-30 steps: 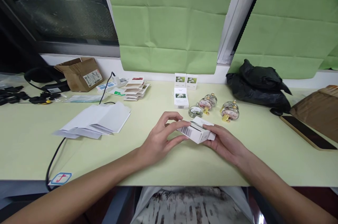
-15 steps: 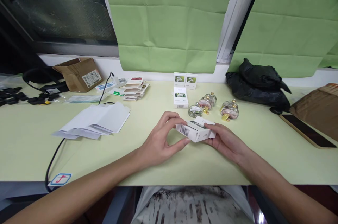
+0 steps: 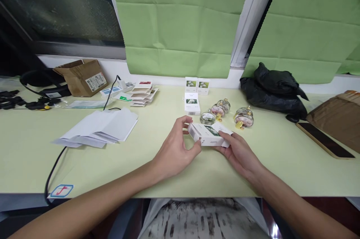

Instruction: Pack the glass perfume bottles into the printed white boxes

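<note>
A small white carton (image 3: 210, 138) with a green-and-white flower picture and a barcode on its end is held above the table. My right hand (image 3: 239, 152) is closed on its right end, thumb on top and fingers underneath. My left hand (image 3: 176, 151) curls around the barcode end, its thumb at the near lower corner and its fingertips by the far edge. Just beyond the carton lies a round clear glass bottle (image 3: 207, 118). Farther right are ornate round bottles with pink labels and gold fittings, one pair (image 3: 219, 108) and another group (image 3: 244, 117).
Similar white cartons stand and lie (image 3: 192, 104) near the window wall. To the left are folded white papers (image 3: 98, 128), a black cable (image 3: 54, 169), stacked small packets (image 3: 143, 94) and a cardboard box (image 3: 84, 77). Black plastic bags (image 3: 277, 92) and a phone (image 3: 324, 139) sit at right.
The carton has turned and tipped, so its flower-printed face shows more and the barcode end now points left. My left fingers have drawn back from its top toward that end.
</note>
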The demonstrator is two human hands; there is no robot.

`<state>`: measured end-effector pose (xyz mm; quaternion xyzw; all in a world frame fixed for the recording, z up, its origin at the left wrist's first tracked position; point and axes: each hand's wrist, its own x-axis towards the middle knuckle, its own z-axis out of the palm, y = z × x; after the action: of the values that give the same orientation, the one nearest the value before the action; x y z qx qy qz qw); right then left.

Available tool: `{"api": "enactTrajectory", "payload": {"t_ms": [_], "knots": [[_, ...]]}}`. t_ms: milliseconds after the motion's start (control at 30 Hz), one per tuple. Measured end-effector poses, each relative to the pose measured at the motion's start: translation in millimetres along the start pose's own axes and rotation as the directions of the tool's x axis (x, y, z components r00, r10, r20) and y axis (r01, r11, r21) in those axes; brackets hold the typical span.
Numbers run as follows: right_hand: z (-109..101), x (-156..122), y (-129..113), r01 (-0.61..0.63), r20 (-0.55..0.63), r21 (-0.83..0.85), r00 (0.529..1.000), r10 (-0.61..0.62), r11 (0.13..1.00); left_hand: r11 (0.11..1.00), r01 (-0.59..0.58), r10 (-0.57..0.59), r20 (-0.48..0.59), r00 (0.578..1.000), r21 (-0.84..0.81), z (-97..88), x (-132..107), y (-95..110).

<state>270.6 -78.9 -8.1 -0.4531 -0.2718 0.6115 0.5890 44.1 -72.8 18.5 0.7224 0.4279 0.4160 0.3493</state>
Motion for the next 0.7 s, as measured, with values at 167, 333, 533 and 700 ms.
{"api": "enactTrajectory", "payload": {"t_ms": [167, 333, 533, 700], "knots": [[3, 2, 2, -0.007, -0.024, 0.025, 1.000, 0.008, 1.000, 0.996, 0.071, -0.068, -0.057, 0.996, 0.055, 10.2, 5, 3], [4, 3, 3, 0.002, -0.018, 0.063, 1.000, -0.001, 0.998, 0.999, 0.040, -0.036, -0.114, 0.993, 0.032, 15.5, 9, 5], [5, -2, 8, 0.042, -0.053, 0.060, 0.998, -0.039, 0.997, 1.000, 0.026, -0.028, -0.111, 0.993, -0.017, 18.5, 12, 3], [7, -5, 14, 0.091, -0.063, 0.055, 0.994, -0.087, 0.994, 0.987, 0.066, -0.079, -0.085, 0.993, -0.147, 17.9, 13, 3]]}}
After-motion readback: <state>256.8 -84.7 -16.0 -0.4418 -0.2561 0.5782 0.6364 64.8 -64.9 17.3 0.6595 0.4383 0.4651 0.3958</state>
